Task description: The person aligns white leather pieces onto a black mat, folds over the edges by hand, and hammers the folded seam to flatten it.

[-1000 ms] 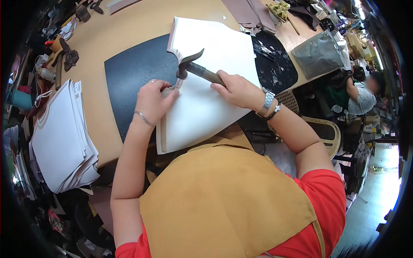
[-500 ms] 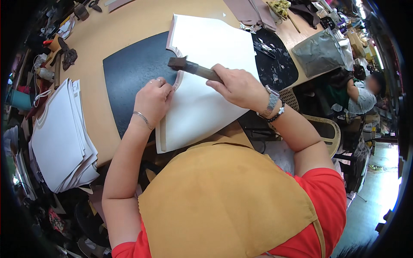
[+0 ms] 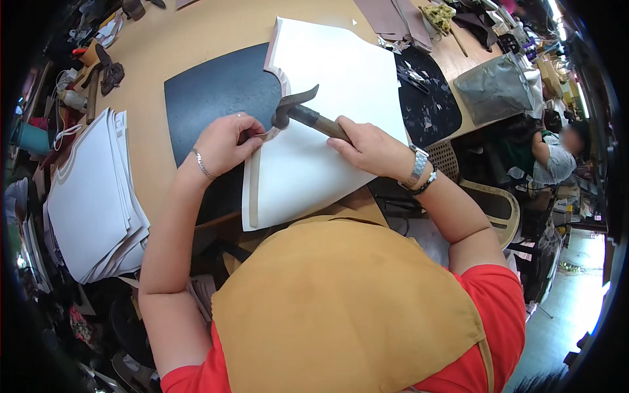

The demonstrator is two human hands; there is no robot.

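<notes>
- Hammer [image 3: 303,114], head view: its head sits at the curved left edge of the white sheet [image 3: 327,170], just beside the left fingertips; whether it touches the edge cannot be told.
- The right hand [image 3: 377,150] is wrapped firmly around the handle, fingers closed.
- The left hand [image 3: 226,144] has thumb and fingers bent almost together at the same edge; whether they truly pinch it is hidden.
- The white sheet lies partly over the dark board [image 3: 219,98] on the table [image 3: 144,98], its near corner reaching toward the person. A pale edge strip [image 3: 285,82] follows the curve.
- Likeliest trouble, I judge: a struck finger, because the hammer head and left fingertips are so close.
- A tilted blow might dent or mark the white surface, since the head is narrow.
- The edge strip could pucker around the curve if the left fingers feed it unevenly.
- Loose holding might let the sheet slide.
</notes>
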